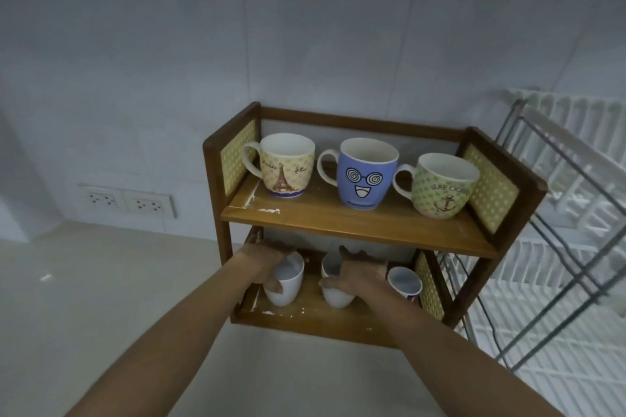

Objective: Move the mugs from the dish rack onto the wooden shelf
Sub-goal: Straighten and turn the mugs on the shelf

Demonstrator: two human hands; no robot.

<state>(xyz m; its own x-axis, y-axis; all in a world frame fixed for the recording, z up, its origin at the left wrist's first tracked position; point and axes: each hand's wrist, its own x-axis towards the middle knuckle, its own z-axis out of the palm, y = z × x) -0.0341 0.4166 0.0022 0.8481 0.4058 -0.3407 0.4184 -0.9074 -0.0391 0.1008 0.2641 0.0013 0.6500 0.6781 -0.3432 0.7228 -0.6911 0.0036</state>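
A two-tier wooden shelf (355,223) stands on the counter. Its top board carries three mugs: an Eiffel Tower mug (288,166), a blue mug with a cartoon face (367,176) and a green anchor mug (443,186). On the lower board, my left hand (267,262) grips a white mug (284,284) at the left. My right hand (359,272) grips a second white mug (335,294) in the middle. A small blue-rimmed cup (404,281) stands to the right of it. The white wire dish rack (559,247) sits at the right; no mugs show in it.
A tiled wall runs behind the shelf, with a double power socket (127,201) low at the left. The pale counter (84,298) stretches left and in front of the shelf. The rack's metal frame leans close to the shelf's right side.
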